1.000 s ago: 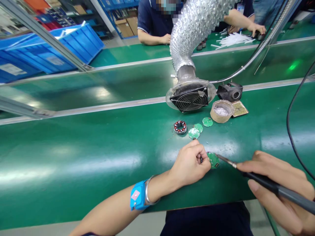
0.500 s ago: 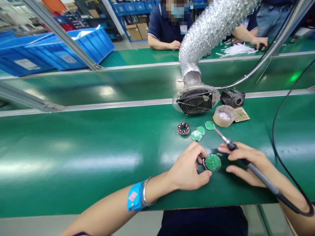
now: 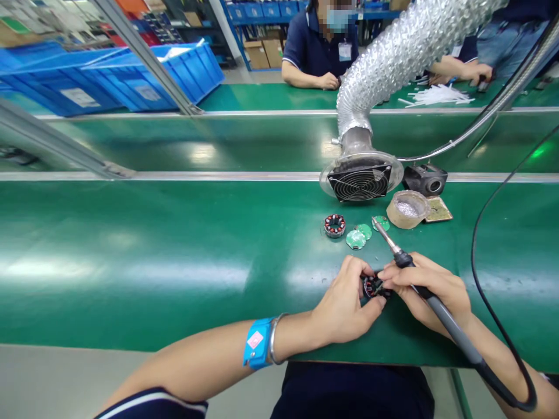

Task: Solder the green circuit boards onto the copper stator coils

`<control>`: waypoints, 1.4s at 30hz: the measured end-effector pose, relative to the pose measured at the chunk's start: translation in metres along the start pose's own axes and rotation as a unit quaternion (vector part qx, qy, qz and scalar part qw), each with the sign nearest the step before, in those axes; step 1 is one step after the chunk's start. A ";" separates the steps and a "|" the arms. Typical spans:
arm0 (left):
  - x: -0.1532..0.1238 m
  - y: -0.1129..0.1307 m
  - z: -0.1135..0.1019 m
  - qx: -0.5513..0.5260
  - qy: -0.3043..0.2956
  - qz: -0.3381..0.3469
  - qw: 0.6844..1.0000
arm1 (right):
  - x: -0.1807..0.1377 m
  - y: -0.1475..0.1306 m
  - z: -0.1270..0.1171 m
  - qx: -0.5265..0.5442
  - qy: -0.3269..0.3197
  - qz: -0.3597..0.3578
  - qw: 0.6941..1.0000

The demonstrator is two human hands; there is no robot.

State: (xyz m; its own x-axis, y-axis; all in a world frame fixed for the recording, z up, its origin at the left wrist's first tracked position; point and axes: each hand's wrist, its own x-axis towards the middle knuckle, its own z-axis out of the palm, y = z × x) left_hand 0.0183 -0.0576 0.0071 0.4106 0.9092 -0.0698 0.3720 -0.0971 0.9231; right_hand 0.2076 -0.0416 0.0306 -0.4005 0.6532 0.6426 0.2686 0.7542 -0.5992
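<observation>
My left hand [image 3: 345,305] curls its thumb and fingers around a motor stator [image 3: 371,286] with dark and reddish windings, near the table's front edge. My right hand [image 3: 430,288] grips a soldering iron [image 3: 449,317], its metal tip angled up and left over a green round circuit board [image 3: 382,223]. The right fingertips also pinch at the stator's right side; what lies between them is mostly hidden. Beyond my hands lie other round circuit boards [image 3: 356,240], partly overlapping, and a second stator [image 3: 335,226] with red and white windings.
A fume fan [image 3: 360,182] on a silver duct [image 3: 375,75] hangs behind the boards. Nearby sit a tan tub [image 3: 406,210], a square tin [image 3: 438,209] and a dark holder [image 3: 425,178]. The iron's cable loops on the right. Co-workers sit across, near blue bins [image 3: 152,81].
My right hand has come left, its fingers now touching the stator. The green board face seen in my left hand has given way to the windings. The whole view has shifted slightly.
</observation>
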 end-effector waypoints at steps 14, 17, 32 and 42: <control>-0.007 0.000 0.008 -0.018 0.028 0.006 0.999 | -0.004 -0.013 0.013 -0.205 0.042 0.123 0.970; -0.007 0.002 0.008 -0.030 0.019 0.004 0.999 | -0.006 -0.016 0.007 -0.176 0.014 0.101 0.979; -0.007 -0.003 0.012 -0.104 0.014 -0.013 0.994 | -0.014 -0.024 -0.007 -0.210 -0.139 0.033 0.967; -0.007 -0.002 0.011 -0.101 0.011 -0.010 0.995 | -0.006 -0.029 0.000 -0.242 -0.109 0.076 0.961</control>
State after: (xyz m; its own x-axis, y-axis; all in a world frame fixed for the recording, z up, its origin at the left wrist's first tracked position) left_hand 0.0241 -0.0686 0.0019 0.3850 0.9191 -0.0834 0.2036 0.0035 0.9790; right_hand 0.2022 -0.0673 0.0445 -0.4838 0.7689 0.4180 0.6939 0.6281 -0.3521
